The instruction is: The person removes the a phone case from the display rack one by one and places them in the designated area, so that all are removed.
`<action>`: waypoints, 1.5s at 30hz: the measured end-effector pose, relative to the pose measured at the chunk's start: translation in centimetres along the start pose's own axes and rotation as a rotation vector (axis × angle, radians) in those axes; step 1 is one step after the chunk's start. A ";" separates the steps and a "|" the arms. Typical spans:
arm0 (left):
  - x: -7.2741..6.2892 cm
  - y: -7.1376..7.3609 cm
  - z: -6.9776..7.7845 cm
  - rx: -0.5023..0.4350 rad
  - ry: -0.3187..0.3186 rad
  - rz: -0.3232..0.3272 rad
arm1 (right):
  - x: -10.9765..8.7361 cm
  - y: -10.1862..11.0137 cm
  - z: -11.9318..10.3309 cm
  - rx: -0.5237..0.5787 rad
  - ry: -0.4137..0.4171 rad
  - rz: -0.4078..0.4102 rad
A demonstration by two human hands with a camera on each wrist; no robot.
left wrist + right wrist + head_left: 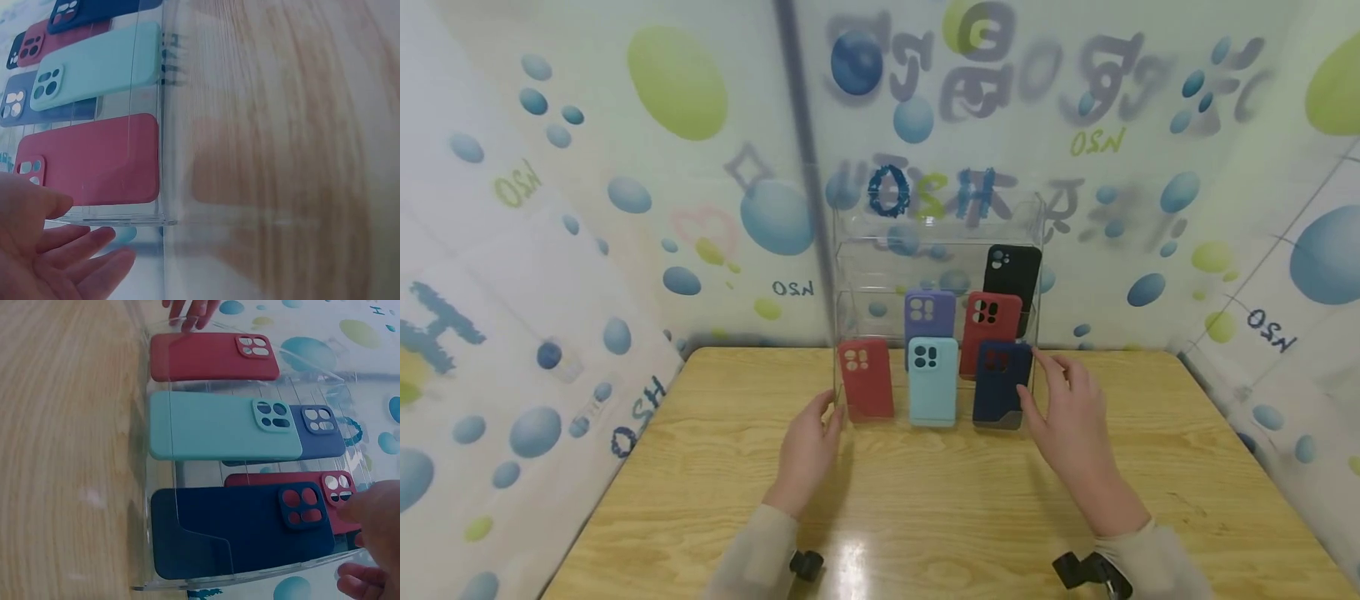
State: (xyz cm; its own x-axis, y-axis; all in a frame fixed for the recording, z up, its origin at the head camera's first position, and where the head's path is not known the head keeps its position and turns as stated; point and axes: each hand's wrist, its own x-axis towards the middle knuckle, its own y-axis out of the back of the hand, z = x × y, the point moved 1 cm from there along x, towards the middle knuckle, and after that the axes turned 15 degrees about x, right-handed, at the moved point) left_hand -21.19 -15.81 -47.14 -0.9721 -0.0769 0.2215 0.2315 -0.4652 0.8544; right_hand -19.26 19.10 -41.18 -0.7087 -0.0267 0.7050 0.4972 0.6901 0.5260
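A clear tiered display rack [871,271] stands upright on the table and holds several phone cases. The front tier holds a red case [872,383], a light-blue case [933,383] and a navy case [1000,387]. Behind them are a purple case [917,325] and another red case [981,337], with a black case [1017,279] higher up. My left hand [808,446] grips the rack's left side, thumb beside the front red case [94,162]. On the other side, my right hand [1070,425] holds the rack's edge by the navy case [244,534]; part of the hand leaves the right wrist view.
The wooden table [925,508] reaches forward to a pale wall [715,175] printed with blue and green spots. The rack's back stands near that wall. Both sleeves carry black wrist devices [1092,575]. The rack's upper tiers [917,221] are transparent.
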 end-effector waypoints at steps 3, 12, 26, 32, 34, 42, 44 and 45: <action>0.2 -0.1 -0.1 -0.037 0.004 0.008 | 0.6 0.0 0.3 0.003 -0.001 -0.001; 0.3 -0.8 -0.7 -0.128 0.046 0.046 | 1.7 -0.8 1.4 0.002 0.004 -0.031; 0.5 -0.8 -1.0 -0.157 0.089 0.062 | 1.7 -2.0 2.3 0.005 -0.010 -0.016; 0.8 -1.0 -1.1 -0.188 0.126 0.050 | 1.9 -2.1 2.7 0.025 0.011 0.007; 1.0 -1.0 -1.0 -0.211 0.132 0.046 | 1.9 -1.9 2.8 0.047 0.022 0.015; 1.6 -1.3 -0.8 -0.245 0.125 0.039 | 1.9 -1.2 3.1 0.083 -0.002 0.018; 1.7 -1.3 -0.7 -0.241 0.125 0.041 | 1.9 -1.1 3.1 0.087 -0.019 0.006; 1.7 -1.4 -0.7 -0.241 0.123 0.043 | 1.9 -1.0 3.1 0.094 -0.027 0.003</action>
State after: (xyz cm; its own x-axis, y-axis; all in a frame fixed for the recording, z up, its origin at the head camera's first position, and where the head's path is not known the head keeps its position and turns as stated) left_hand -23.18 -15.93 -48.27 -0.9622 -0.2010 0.1837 0.2714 -0.6547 0.7055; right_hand -22.61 20.60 -41.84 -0.7210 -0.0062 0.6930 0.4513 0.7547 0.4762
